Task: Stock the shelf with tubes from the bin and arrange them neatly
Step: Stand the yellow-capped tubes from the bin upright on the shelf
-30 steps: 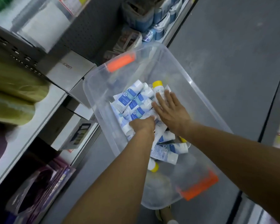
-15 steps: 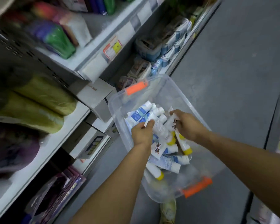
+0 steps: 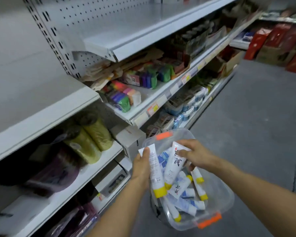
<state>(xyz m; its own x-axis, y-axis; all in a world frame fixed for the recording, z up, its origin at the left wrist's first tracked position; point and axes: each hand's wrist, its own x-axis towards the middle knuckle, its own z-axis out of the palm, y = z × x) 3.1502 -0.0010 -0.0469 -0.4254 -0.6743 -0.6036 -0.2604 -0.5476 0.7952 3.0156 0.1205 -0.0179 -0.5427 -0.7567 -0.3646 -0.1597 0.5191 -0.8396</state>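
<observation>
Raised from the bin [image 3: 229, 202] on the grey floor [image 3: 255, 117], left hand [image 3: 141, 165] and right hand [image 3: 195, 154] clasp tubes [image 3: 155, 168].

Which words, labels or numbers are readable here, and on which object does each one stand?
Nothing can be quoted with certainty.
right-hand tube: large dark Chinese characters, too blurred to quote.
left-hand tube: small print, too small to read.
price tags on the shelf edge: blurred.
white box beside the bin: faint print, unreadable.
</observation>
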